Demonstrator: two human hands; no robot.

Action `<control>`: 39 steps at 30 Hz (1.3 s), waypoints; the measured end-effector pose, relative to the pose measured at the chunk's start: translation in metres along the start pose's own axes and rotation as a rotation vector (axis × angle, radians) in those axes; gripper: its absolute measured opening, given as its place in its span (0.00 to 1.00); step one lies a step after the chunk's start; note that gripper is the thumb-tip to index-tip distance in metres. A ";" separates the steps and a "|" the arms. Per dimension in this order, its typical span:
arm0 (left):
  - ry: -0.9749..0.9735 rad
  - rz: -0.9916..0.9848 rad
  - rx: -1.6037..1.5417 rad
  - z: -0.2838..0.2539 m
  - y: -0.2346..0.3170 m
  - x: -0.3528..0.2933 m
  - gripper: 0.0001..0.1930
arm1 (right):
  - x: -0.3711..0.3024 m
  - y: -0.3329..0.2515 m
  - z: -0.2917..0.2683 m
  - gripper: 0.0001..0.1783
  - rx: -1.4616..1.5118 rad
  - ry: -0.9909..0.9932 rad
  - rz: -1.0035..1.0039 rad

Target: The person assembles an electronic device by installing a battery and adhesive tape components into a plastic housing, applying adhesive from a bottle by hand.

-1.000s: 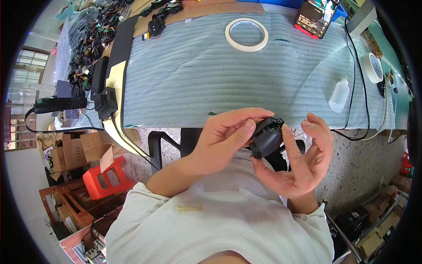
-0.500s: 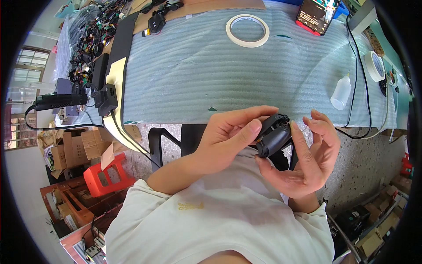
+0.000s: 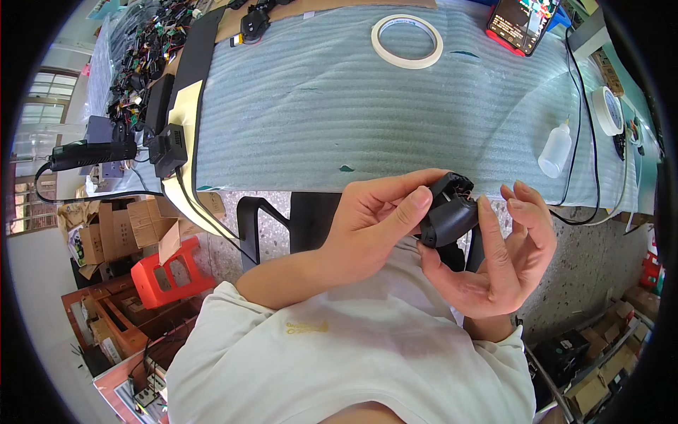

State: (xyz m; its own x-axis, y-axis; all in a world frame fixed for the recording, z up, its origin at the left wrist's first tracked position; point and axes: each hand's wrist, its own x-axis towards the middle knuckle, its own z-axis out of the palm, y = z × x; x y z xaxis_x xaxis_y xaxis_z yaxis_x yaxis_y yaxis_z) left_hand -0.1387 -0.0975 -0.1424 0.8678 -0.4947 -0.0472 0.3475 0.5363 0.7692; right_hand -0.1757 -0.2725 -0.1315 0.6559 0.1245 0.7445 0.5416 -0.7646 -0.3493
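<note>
In front of my chest is a rounded black plastic housing (image 3: 452, 219), tilted, with a gap between its two shell parts. Thin copper-coloured wires show in the gap at its far end. My left hand (image 3: 378, 219) grips one part, thumb on top and fingers behind it. On the other side, the thumb and index finger of my right hand (image 3: 498, 258) pinch the smooth rounded part, while the remaining fingers are raised and curled off it. What lies deeper inside the housing is hidden.
Foam sheeting covers the table (image 3: 304, 134). On it are a tape roll (image 3: 378, 53), a propped phone (image 3: 519, 28), a squeeze bottle (image 3: 556, 150) and a heap of wired parts (image 3: 145, 78). A black-handled tool (image 3: 92, 154) rests at left; cables hang at right.
The gap between the housing's two parts has widened, and wires inside now show. My right hand has shifted slightly right and turned the rounded part. The whole view has moved a little.
</note>
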 end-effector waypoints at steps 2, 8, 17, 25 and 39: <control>0.006 0.003 -0.052 -0.001 -0.001 0.000 0.19 | 0.001 0.000 0.001 0.33 -0.011 -0.001 -0.012; 0.023 -0.031 -0.139 0.004 -0.001 -0.004 0.19 | -0.004 0.000 0.003 0.32 -0.027 0.063 -0.067; 0.064 0.053 -0.096 0.013 -0.010 -0.010 0.19 | -0.004 -0.002 0.002 0.33 -0.028 0.105 -0.097; 0.002 -0.074 -0.115 0.017 0.001 -0.009 0.19 | -0.010 0.009 0.010 0.37 0.294 0.199 -0.005; -0.062 0.037 0.035 -0.001 -0.001 -0.006 0.19 | -0.001 -0.003 0.004 0.35 0.031 0.028 0.074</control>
State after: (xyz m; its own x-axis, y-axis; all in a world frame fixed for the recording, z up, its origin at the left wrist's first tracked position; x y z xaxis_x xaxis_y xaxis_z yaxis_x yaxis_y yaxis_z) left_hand -0.1441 -0.0947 -0.1434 0.8557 -0.5170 0.0210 0.3016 0.5314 0.7916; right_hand -0.1761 -0.2681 -0.1337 0.6802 0.0507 0.7313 0.5089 -0.7508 -0.4212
